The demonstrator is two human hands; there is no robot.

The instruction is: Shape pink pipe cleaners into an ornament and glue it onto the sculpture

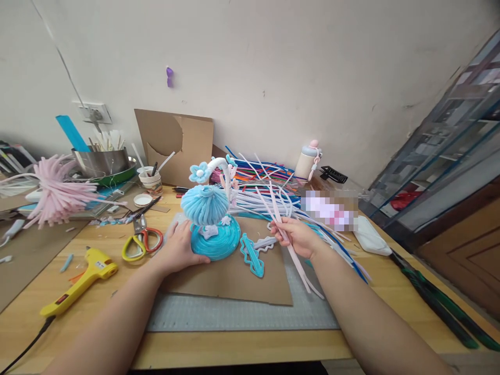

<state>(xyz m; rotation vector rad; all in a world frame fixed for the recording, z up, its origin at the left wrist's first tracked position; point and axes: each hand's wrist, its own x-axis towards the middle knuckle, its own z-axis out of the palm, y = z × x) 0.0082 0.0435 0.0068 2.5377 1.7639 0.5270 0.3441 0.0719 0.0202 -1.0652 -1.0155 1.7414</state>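
Observation:
My left hand point(182, 247) grips the left edge of a round turquoise base point(219, 242) wound from pipe cleaners. From that base rises a white curved stem point(227, 179) with a blue flower point(200, 172) and a pleated light-blue shade point(205, 204). Between the fingers of my right hand point(295, 234) are several pale pink pipe cleaners point(297, 268), slanting down to the right. A turquoise zigzag-edged leaf point(252, 255) and a grey-white one point(265, 243) lie on the cardboard point(230, 285) between my hands.
A yellow glue gun point(84, 278) and scissors point(141, 239) lie on the left, near a pink pipe-cleaner bundle point(58, 190). Behind my work are heaped coloured pipe cleaners point(258, 172) and a capped bottle point(308, 161). Large green-handled shears point(437, 302) rest at the right edge.

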